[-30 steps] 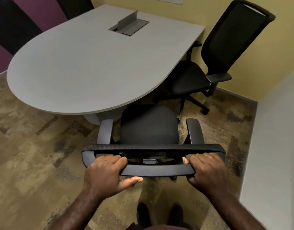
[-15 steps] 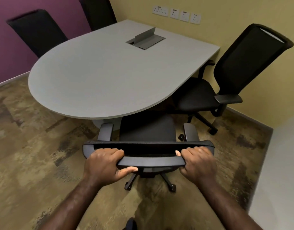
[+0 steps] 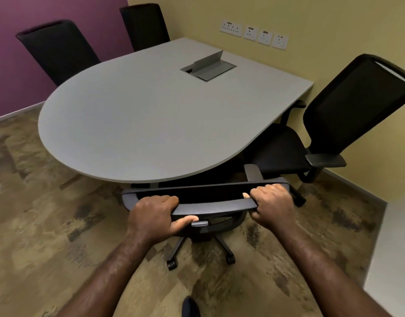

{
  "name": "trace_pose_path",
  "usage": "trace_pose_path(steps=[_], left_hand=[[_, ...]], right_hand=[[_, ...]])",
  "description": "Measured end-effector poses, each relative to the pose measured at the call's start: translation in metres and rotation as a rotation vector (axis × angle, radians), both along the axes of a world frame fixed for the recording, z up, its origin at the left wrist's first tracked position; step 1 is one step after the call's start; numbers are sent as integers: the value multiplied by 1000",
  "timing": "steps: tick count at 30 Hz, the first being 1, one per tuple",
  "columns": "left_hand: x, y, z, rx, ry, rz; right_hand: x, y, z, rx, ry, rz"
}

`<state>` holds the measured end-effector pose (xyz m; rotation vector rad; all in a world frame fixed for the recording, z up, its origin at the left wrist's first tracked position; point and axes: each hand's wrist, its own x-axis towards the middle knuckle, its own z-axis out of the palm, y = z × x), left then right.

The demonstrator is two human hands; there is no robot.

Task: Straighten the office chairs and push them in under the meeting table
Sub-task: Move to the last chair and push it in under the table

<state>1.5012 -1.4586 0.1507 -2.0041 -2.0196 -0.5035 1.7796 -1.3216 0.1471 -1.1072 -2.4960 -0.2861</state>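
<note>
Two hands: left hand (image 3: pixel 154 215), right hand (image 3: pixel 273 205), grip chair (image 3: pixel 213 205) facing table (image 3: pixel 137 124).

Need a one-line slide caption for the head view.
Both hands, left and right, grip a chair's backrest, its seat tucked under the grey table.

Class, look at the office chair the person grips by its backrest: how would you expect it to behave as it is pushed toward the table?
The chair stands on castors, so it will probably roll easily on the carpet. It may swivel off line, which is likely why the left hand and right hand grip apart. The rigid top rail looks stiff.
</note>
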Motion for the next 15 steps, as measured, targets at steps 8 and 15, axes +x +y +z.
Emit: trace_pose_path(steps=[8, 15], left_hand=[[-18, 53, 7, 7, 11, 40], [-27, 89, 13, -8, 10, 91]], right_hand=[[-32, 69, 7, -34, -49, 45], [-54, 125, 6, 4, -19, 95]])
